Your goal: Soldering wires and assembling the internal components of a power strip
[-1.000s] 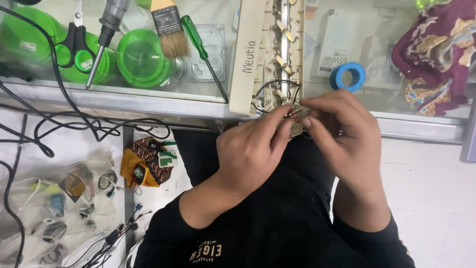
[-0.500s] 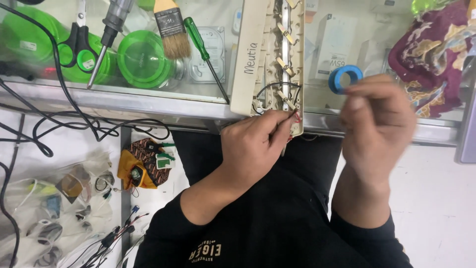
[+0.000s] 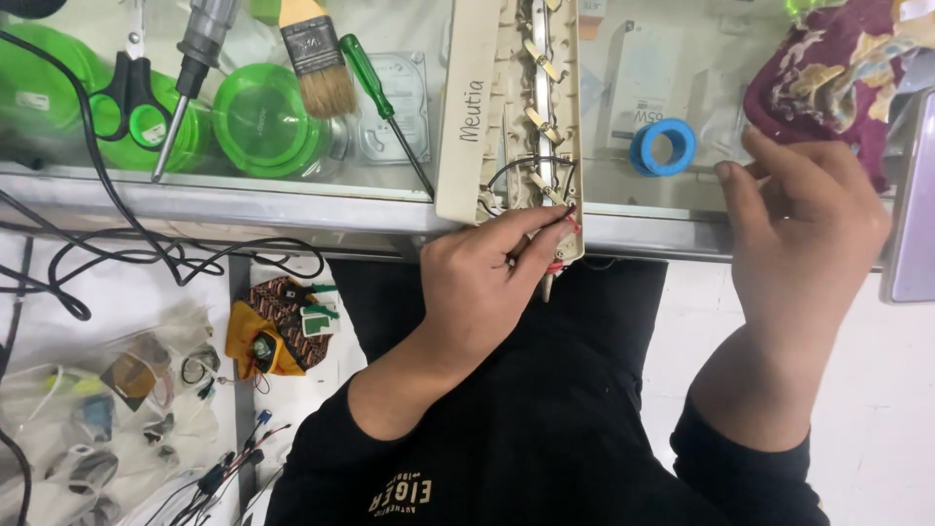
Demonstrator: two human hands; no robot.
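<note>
Head view: left hand (image 3: 487,282) pinches wires at the power strip (image 3: 516,107)'s near end; right hand (image 3: 804,224) hovers half-open, empty.

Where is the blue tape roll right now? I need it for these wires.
In the head view, the blue tape roll lies on the glass counter, right of the opened power strip and just left of the right hand.

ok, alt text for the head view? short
The left hand pinches wires at the near end of an opened cream power strip on a glass counter. The right hand is raised and open near a blue tape roll. A green screwdriver, brush and scissors lie to the left.
</note>
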